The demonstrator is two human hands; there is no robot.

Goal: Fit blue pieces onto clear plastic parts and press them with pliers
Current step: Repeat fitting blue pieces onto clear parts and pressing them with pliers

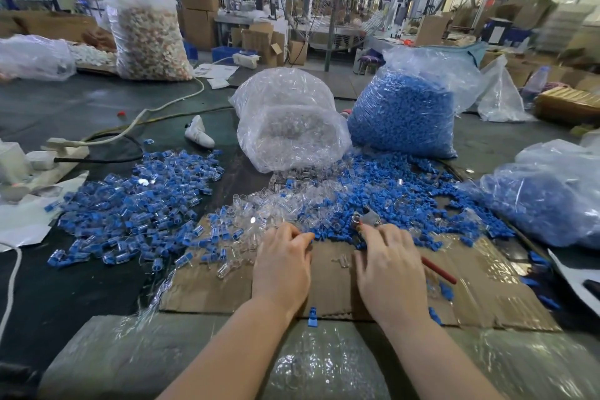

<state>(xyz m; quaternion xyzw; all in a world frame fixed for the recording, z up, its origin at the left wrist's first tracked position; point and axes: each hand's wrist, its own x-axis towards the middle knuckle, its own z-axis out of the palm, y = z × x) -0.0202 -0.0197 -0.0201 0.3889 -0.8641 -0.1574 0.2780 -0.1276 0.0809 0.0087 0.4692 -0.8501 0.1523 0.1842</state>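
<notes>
Just beyond both grips, loose clear plastic parts [279, 201] and small blue plastic pieces [367, 178] spread across the dark tabletop [81, 101]. The right hand [389, 266] grips red-handled metal pliers [368, 217]; the left hand [282, 266], fingers curled, reaches into the pile (contents unclear). Judging by this, picking; next, seat blue onto clear.

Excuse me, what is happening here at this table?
A person assembles small parts. The right hand grips red-handled pliers, while the left hand reaches into loose blue pieces and clear plastic parts at the edge of a cardboard sheet. Finished blue-and-clear pieces lie heaped on the left.
</notes>
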